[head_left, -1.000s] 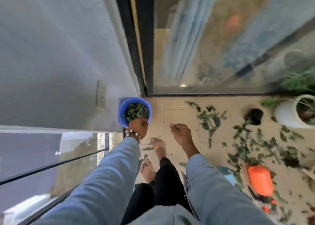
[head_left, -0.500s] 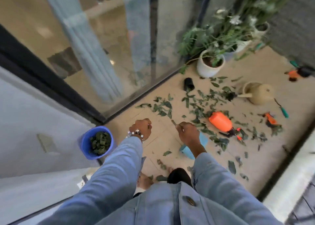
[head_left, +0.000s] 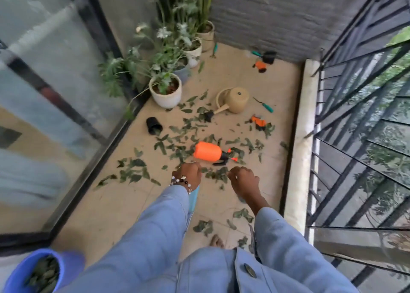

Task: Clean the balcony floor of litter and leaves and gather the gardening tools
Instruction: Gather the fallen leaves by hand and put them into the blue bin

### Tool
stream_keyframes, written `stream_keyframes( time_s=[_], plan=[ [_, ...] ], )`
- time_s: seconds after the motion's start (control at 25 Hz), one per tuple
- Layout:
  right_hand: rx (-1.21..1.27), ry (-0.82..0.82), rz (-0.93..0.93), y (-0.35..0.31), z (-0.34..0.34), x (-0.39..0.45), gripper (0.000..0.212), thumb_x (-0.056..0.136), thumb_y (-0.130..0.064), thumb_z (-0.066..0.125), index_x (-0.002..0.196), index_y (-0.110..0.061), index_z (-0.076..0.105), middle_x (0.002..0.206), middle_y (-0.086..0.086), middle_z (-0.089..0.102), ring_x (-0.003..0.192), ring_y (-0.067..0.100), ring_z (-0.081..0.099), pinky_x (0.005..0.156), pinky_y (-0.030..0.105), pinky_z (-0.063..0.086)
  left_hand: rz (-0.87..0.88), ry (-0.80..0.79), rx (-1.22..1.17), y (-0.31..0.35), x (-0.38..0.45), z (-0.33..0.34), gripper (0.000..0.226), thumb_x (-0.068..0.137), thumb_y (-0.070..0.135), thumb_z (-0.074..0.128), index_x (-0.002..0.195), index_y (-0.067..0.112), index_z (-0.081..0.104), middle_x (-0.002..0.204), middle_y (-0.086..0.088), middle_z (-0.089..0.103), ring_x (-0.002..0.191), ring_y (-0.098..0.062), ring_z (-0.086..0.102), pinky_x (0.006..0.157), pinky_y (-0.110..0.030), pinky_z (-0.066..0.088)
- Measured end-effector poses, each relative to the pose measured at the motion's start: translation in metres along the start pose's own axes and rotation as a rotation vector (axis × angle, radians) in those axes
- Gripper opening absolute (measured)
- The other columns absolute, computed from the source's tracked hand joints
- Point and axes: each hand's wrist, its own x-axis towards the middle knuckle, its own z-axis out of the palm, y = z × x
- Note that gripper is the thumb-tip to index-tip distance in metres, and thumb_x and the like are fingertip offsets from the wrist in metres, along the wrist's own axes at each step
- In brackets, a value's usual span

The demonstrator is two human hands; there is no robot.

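Your left hand (head_left: 188, 174) and right hand (head_left: 243, 179) hang loosely curled, holding nothing (ready for gathering), above the leaves (head_left: 216, 174).

Glossy orange plastic sprayer (head_left: 207, 151) lies on smooth matt beige floor tiles (head_left: 124, 201).

A beige tiled floor (head_left: 255, 77) is showing under scattered dark green leaves (head_left: 177, 135). An orange spray bottle (head_left: 207, 151) with a black nozzle is lying among them, beside a tan watering can (head_left: 238, 99). A blue bucket (head_left: 20, 272) is showing dark green leaves inside. White pots (head_left: 166, 97) are carrying green plants. Light blue sleeves (head_left: 159, 221) are filling the foreground.
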Motion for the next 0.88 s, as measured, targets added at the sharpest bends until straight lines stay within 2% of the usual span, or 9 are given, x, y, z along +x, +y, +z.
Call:
stream_keyframes(
  time_s=[0.2,0.36,0.48,0.56,0.72,0.88],
  plan=[
    [0.076,0.096,0.066,0.084,-0.056,0.051,0.033,0.096,-0.042,0.044,0.095,-0.015,0.063,0.099,0.014,0.064,0.102,0.036,0.056,0.083,0.043,0.046,0.157,-0.016,0.031,0.106,0.06,0.01,0.031,0.097,0.019,0.046,0.125,0.015,0.06,0.118,-0.014,0.065,0.11,-0.033,0.06,0.089,-0.037,0.049],
    [0.147,0.134,0.128,0.119,-0.075,0.079,0.033,0.094,-0.044,0.045,0.079,-0.018,0.058,0.086,0.013,0.063,0.09,0.037,0.059,0.078,0.043,0.05,0.209,-0.03,0.056,0.149,0.097,0.009,0.029,0.095,0.018,0.047,0.118,0.015,0.064,0.115,-0.014,0.066,0.108,-0.033,0.06,0.092,-0.041,0.048],
    [0.191,0.148,0.18,0.14,-0.086,0.099,0.03,0.095,-0.044,0.046,0.074,-0.023,0.05,0.086,0.011,0.063,0.089,0.034,0.058,0.078,0.042,0.049,0.23,-0.041,0.122,0.173,0.132,0.01,0.026,0.094,0.02,0.047,0.111,0.016,0.066,0.112,-0.01,0.068,0.106,-0.032,0.061,0.087,-0.036,0.049],
    [0.195,0.144,0.224,0.155,-0.098,0.117,0.032,0.095,-0.044,0.046,0.076,-0.019,0.054,0.09,0.01,0.063,0.093,0.033,0.058,0.079,0.04,0.049,0.224,-0.076,0.139,0.195,0.16,0.007,0.028,0.095,0.019,0.046,0.117,0.015,0.063,0.119,-0.009,0.065,0.11,-0.031,0.06,0.09,-0.037,0.049],
    [0.174,0.143,0.292,0.184,-0.132,0.169,0.034,0.097,-0.041,0.044,0.095,-0.014,0.063,0.101,0.009,0.064,0.1,0.033,0.057,0.081,0.041,0.048,0.25,-0.146,0.227,0.242,0.224,-0.007,0.032,0.096,0.011,0.044,0.124,0.01,0.059,0.124,-0.013,0.063,0.116,-0.033,0.057,0.093,-0.038,0.048],
    [0.145,0.168,0.287,0.199,-0.184,0.247,0.032,0.097,-0.036,0.045,0.092,-0.01,0.063,0.099,0.012,0.064,0.096,0.035,0.059,0.071,0.035,0.045,0.202,-0.175,0.191,0.283,0.304,-0.036,0.03,0.094,0.014,0.047,0.12,0.016,0.062,0.121,-0.009,0.064,0.111,-0.032,0.06,0.09,-0.038,0.052]
  ],
)
